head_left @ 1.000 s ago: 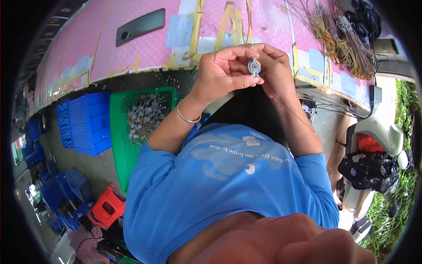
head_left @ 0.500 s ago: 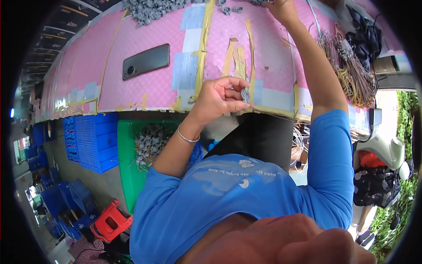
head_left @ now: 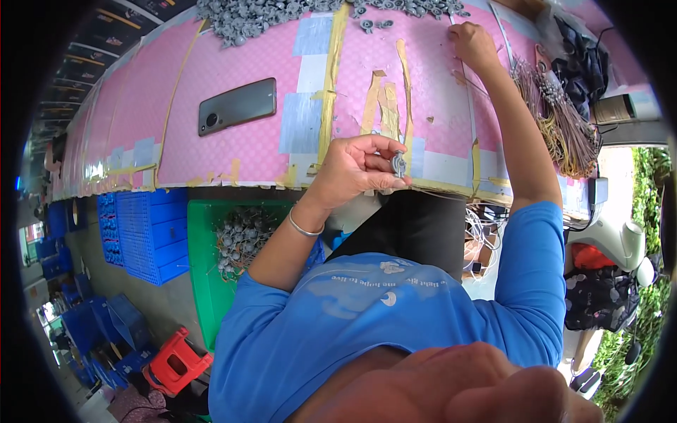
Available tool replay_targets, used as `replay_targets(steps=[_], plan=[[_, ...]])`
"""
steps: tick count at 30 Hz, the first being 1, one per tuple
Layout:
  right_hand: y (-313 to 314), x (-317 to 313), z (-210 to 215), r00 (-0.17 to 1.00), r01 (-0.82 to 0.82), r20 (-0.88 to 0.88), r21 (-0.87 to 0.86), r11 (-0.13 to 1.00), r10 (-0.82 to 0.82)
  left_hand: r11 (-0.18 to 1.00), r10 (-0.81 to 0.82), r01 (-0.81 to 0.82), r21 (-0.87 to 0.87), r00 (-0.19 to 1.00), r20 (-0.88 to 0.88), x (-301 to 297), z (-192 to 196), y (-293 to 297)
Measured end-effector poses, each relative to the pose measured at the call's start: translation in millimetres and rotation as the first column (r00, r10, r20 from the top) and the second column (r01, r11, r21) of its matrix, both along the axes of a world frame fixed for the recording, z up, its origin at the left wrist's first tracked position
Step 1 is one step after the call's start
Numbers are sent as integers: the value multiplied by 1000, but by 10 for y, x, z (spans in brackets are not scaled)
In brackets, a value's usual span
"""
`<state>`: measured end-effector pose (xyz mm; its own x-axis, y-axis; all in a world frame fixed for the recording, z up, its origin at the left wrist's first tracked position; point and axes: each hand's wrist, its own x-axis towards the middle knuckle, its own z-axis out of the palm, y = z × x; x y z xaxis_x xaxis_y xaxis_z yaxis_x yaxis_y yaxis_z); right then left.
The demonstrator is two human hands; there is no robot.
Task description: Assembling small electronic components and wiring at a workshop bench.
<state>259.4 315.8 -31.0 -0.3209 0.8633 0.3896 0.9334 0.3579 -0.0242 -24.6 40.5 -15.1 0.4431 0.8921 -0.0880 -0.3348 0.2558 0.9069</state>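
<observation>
My left hand [head_left: 356,168] pinches a small grey round part [head_left: 398,164] on its edge, between thumb and fingers, just above the table's near edge. Stretched out over the far right of the table, my right hand [head_left: 474,46] has its fingers drawn together. Whatever it may hold is hidden or too small to make out. Beyond it, a row of similar grey parts [head_left: 416,7] lies along the far edge, joining a big heap [head_left: 243,20] on the left. Two or three loose ones [head_left: 376,26] lie a little nearer.
A dark phone [head_left: 238,107] lies on the pink, tape-patched table [head_left: 261,151]. Bundled wires [head_left: 564,134] spread along the right side. Below the table's left part stand a green bin [head_left: 204,303] of wired grey pieces, blue crates [head_left: 151,236] and a red stool [head_left: 176,361].
My right hand has drawn back from the grey parts at the far edge, toward me and slightly right. My left hand keeps its pinch on the grey part, nearly in place.
</observation>
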Motion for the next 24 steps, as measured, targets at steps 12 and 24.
replay_targets(steps=[12, 24], plan=[[-2059, -835, 476, 708, -315, -702, -222, 923, 73, 930, 284, -289, 229, 957, 52, -8, -153, -186], [-3285, -827, 533, 388, -528, -921, -198, 826, 27, 896, 336, -306, 322, 941, -41, 153, 99, -544]])
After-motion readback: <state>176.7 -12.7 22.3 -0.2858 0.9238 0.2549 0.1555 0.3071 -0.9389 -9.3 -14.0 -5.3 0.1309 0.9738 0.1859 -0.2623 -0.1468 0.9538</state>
